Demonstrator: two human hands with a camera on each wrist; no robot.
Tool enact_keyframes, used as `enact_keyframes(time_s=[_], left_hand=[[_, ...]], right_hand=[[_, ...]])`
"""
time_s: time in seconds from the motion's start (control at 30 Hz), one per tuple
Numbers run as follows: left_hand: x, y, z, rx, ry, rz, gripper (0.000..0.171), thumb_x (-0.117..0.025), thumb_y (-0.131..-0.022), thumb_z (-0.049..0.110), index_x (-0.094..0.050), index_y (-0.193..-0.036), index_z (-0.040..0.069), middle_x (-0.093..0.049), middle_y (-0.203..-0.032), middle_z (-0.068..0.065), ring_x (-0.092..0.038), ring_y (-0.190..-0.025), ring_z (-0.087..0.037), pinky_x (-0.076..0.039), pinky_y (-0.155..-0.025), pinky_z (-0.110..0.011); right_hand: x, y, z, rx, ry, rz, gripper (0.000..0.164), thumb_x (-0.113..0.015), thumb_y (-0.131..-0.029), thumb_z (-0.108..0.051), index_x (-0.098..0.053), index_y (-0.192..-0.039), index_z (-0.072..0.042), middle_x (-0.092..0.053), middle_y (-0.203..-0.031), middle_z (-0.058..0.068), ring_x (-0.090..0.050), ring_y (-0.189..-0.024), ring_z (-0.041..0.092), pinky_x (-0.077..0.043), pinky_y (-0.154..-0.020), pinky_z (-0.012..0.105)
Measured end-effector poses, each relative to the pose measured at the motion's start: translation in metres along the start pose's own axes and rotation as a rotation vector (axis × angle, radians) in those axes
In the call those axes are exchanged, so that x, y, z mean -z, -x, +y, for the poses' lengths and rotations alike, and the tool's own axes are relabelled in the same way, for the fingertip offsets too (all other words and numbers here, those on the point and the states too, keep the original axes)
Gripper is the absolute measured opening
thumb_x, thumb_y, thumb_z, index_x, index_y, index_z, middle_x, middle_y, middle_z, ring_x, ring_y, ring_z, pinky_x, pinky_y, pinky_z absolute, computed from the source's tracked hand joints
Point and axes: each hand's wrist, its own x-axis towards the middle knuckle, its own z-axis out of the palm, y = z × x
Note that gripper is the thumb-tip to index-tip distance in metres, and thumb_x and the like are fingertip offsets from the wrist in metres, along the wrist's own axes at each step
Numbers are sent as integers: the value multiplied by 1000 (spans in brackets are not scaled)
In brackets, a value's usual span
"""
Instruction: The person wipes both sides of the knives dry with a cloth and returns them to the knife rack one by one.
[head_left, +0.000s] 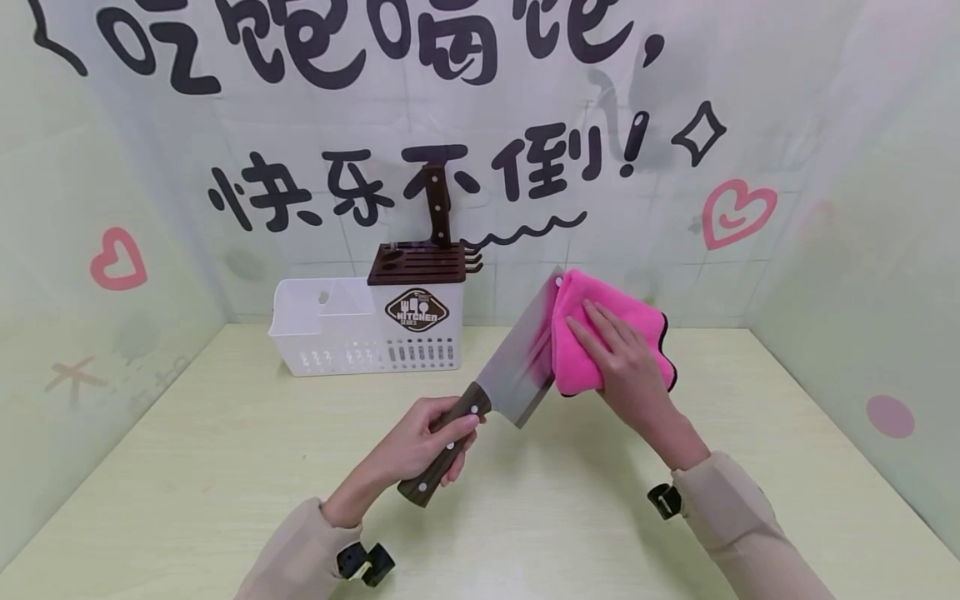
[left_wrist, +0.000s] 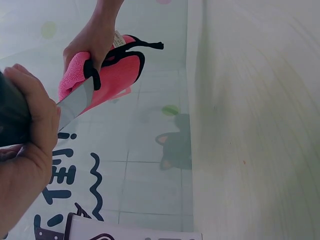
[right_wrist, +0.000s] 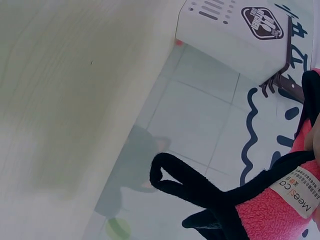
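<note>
My left hand [head_left: 433,435] grips the dark handle of a cleaver [head_left: 517,358], whose blade slants up and to the right above the table. A pink cloth [head_left: 572,358] with black edging lies folded over the blade's right-hand edge, near the tip. My right hand [head_left: 632,371] holds that cloth against the blade, fingers lying across its near face. In the left wrist view, the cloth [left_wrist: 117,77] wraps the blade [left_wrist: 75,106] from both sides. The right wrist view shows the cloth's black loop [right_wrist: 182,185] and white label [right_wrist: 300,190]; most of the right hand is hidden there.
A white perforated utensil holder [head_left: 326,333] stands at the back of the table [head_left: 225,467], left of the cleaver. From its brown slotted top [head_left: 420,265] rises a dark knife handle [head_left: 438,204]. Printed wall sheets [head_left: 510,250] close off the back and both sides.
</note>
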Motion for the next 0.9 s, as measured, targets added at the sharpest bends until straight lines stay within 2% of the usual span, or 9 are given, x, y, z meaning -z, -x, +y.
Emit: enact_keyframes(time_s=[0.63, 0.9], left_hand=[[0, 0, 2, 9, 9, 10, 29, -41, -96, 16, -47, -91, -12, -51, -61, -9, -52, -41, -9, -46, -37, -34], [0, 0, 0, 6, 10, 15, 29, -41, -96, 16, -46, -91, -12, -50, -61, -10, -52, -41, -9, -46, -37, -34]], right_hand=[[-3, 9, 0, -34, -1, 18, 72, -81, -54, 4, -52, -121, 0, -48, -123, 25, -45, -113, 40, -43, -85, 53], [-2, 10, -6, 7, 16, 32, 69, -83, -54, 0, -55, -118, -1, -50, -120, 25, -47, -111, 40, -43, -85, 53]])
